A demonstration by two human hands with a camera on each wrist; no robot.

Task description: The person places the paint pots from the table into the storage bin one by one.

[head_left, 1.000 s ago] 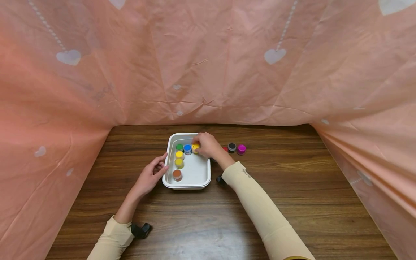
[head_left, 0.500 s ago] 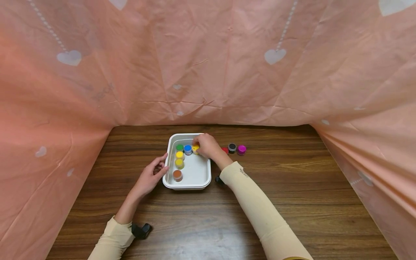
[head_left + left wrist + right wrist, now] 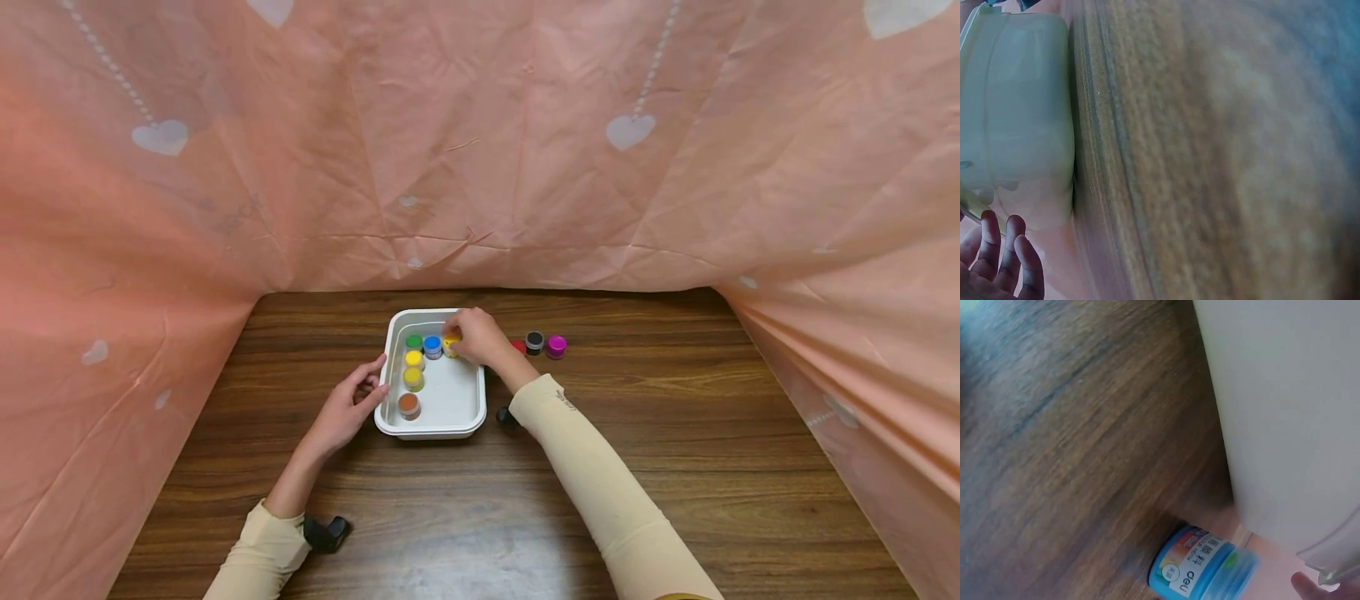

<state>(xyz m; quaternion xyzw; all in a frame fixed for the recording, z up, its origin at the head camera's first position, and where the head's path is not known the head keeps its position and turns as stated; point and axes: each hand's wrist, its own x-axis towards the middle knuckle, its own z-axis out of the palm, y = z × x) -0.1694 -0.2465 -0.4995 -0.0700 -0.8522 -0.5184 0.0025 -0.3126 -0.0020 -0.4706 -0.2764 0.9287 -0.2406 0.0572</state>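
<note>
On the left we see the left hand [image 3: 348, 406], fingers loosely bent and parted, holding nothing, index and thumb tips at the rim of the white tray [image 3: 450, 404]; the left wrist view crops its palm. Inside the tray we find a brown jar [image 3: 409, 406] nearest us, with an olive-yellow jar [image 3: 413, 379], a bright yellow jar [image 3: 414, 358] and a green jar [image 3: 414, 342] behind, then a blue jar [image 3: 432, 347]. Next, the right hand [image 3: 483, 337] pinches an orange-yellow jar [image 3: 451, 347] (half covered by fingers) inside the tray. Outside stands a light-blue jar [image 3: 1204, 565], cut off in the right wrist view and probably screened from the head camera. A red jar [image 3: 518, 346] is partly hidden; a black jar [image 3: 534, 342] and magenta jar [image 3: 556, 347] follow.
</note>
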